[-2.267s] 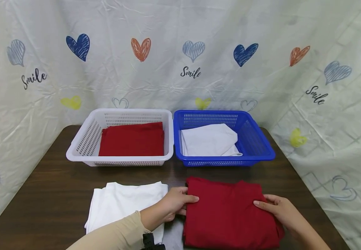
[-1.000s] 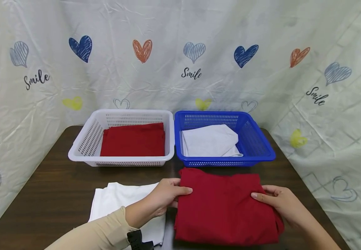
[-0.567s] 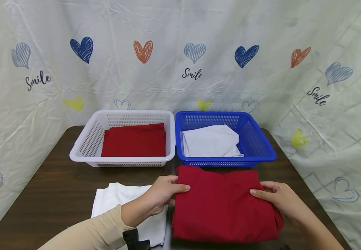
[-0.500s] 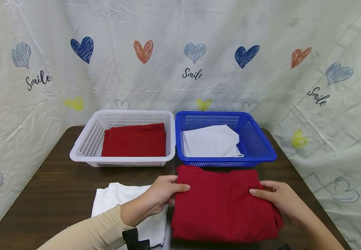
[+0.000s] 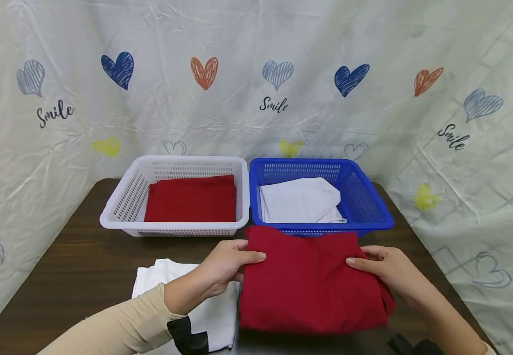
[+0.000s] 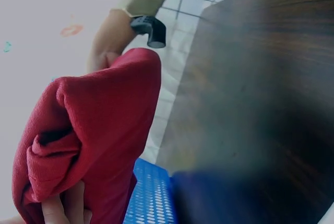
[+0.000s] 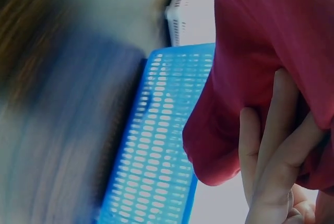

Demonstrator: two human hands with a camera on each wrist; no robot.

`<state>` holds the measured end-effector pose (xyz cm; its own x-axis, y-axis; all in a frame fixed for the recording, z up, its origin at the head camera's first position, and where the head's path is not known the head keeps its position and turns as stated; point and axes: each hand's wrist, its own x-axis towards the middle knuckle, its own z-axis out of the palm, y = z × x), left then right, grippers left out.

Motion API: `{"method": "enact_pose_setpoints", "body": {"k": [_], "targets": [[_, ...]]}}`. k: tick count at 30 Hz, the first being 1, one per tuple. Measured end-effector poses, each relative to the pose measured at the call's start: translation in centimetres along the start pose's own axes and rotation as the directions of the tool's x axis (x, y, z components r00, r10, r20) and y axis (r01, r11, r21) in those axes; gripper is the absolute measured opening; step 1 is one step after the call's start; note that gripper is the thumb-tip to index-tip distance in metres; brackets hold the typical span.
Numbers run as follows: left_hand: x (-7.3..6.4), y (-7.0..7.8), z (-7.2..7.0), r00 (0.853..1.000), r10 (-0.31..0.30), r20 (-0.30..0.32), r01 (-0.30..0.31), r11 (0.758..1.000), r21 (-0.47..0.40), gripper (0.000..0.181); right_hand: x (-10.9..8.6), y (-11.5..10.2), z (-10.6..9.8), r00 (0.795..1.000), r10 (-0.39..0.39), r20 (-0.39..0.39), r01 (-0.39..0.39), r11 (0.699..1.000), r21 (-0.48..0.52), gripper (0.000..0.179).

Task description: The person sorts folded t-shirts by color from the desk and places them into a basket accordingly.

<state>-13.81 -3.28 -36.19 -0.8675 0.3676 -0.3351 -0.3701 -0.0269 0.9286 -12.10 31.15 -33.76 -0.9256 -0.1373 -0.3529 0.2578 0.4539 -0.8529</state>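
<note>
A folded red cloth (image 5: pixel 305 281) hangs between my two hands in front of the baskets, lifted off the table. My left hand (image 5: pixel 227 261) grips its left edge, thumb on top and fingers beneath. At the right edge my right hand (image 5: pixel 385 268) pinches it the same way. In the right wrist view, fingers (image 7: pixel 279 130) support the underside of the red cloth (image 7: pixel 245 78). From the left wrist view, the cloth (image 6: pixel 115 109) shows its folded layers at the side, with fingertips tucked under. A folded white cloth (image 5: pixel 216 315) lies on the table beneath my left forearm.
A white basket (image 5: pixel 172 226) holding a folded red cloth (image 5: pixel 189 199) stands at the back left. Touching or close beside it, a blue basket (image 5: pixel 367 197) holds a folded white cloth (image 5: pixel 298 199). A printed curtain (image 5: pixel 238 118) hangs behind the dark wooden table (image 5: pixel 87 266).
Both hands have lifted the red cloth from the table and carried it forward and slightly left. Its far edge now overlaps the front of the blue basket in the head view.
</note>
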Motion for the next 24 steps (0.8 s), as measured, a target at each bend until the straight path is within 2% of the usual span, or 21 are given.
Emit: {"method": "enact_pose_setpoints", "body": {"k": [3, 9, 15, 24], "targets": [[-0.2, 0.5, -0.3, 1.000, 0.002, -0.017, -0.002, 1.000, 0.010, 0.042, 0.3, -0.3, 0.0, 1.000, -0.019, -0.006, 0.019, 1.000, -0.012, 0.044], [-0.8, 0.9, -1.2, 1.000, 0.009, -0.027, -0.009, 1.000, 0.009, 0.044, 0.8, -0.7, 0.0, 0.997, -0.066, 0.030, 0.066, 0.998, 0.015, 0.039], [-1.4, 1.4, -2.4, 0.999, 0.016, -0.032, -0.016, 1.000, 0.003, 0.045, 1.1, -1.3, 0.3, 0.996, -0.080, 0.044, 0.079, 0.997, 0.023, 0.040], [-2.0, 2.2, -3.2, 0.998, 0.014, -0.057, -0.013, 1.000, 0.009, 0.043, 1.8, -2.0, 0.7, 0.989, -0.107, 0.099, 0.098, 0.992, 0.084, 0.040]]}}
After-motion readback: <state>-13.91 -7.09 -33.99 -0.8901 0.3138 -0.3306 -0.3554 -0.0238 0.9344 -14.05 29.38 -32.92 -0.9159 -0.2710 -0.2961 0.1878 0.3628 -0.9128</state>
